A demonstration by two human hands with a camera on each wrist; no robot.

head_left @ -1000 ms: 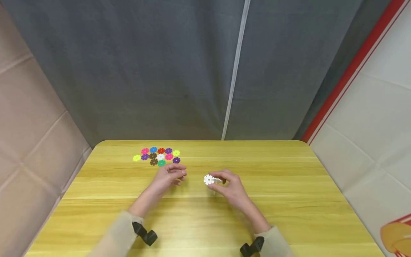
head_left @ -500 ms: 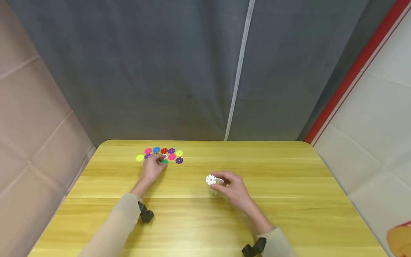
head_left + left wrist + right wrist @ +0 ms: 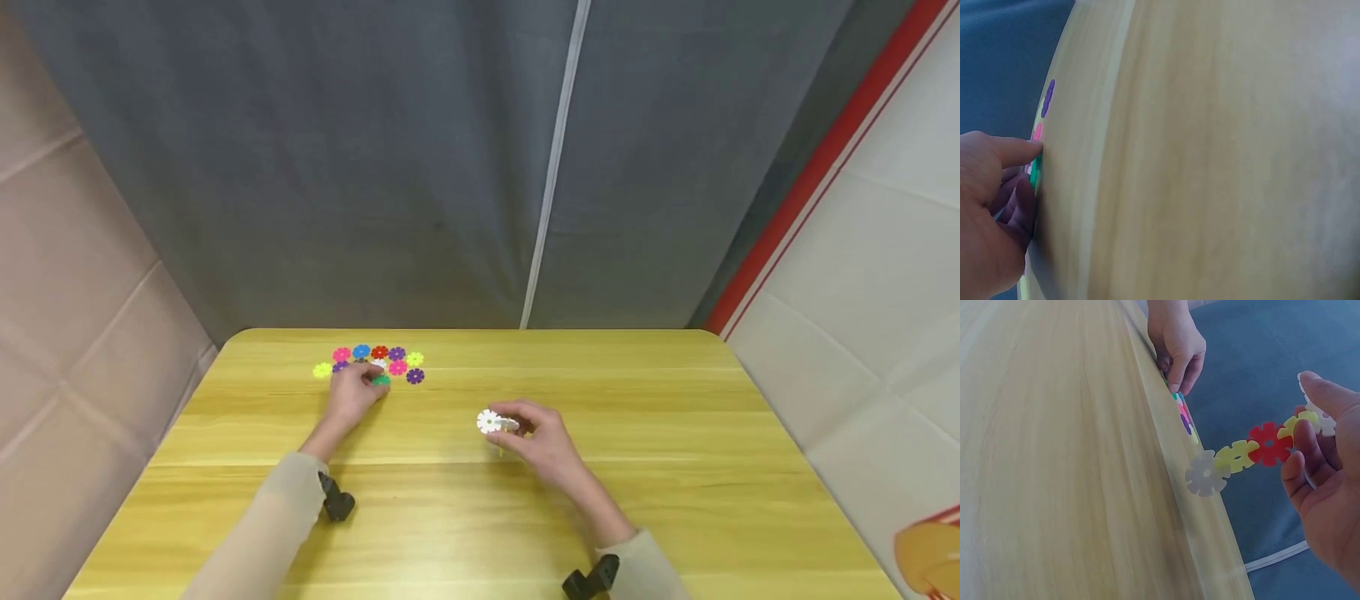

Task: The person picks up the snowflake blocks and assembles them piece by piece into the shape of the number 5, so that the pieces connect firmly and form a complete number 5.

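Right hand (image 3: 542, 443) raised just above the table (image 3: 675, 500), near centre, fingers curled round one end of a chain of snowflake discs (image 3: 1254, 453) — white, yellow-green, red, yellow-green in the right wrist view, the pinched end partly hidden behind the fingers. Chain held roughly level, free white disc (image 3: 488, 422) pointing toward 9 o'clock, presumably to keep the open end clear for another piece. In the head view only that white disc shows plainly.

Left hand (image 3: 352, 393) stretched toward 11 o'clock, fingertips down on the near edge of a cluster of loose discs (image 3: 378, 364) lying flat on the table. Thumb and fingers bent against a green disc (image 3: 1035, 174), pink beside it; whether the disc is truly pinched or only touched cannot be told from the blurred left wrist view. Loose discs — pink, blue, red, purple, yellow-green, white — kept together in tight rows, touching or nearly so, probably as a supply within easy reach. Cluster and chain well apart.

Table of yellow wood-grain with rounded far corners. Black wrist mounts (image 3: 336, 502) visible at both beige sleeves. Behind, at 12 o'clock, a grey fabric backdrop (image 3: 375, 167) with a pale vertical seam; beige quilted panel at 9 o'clock; white panel edged in red at 3 o'clock.
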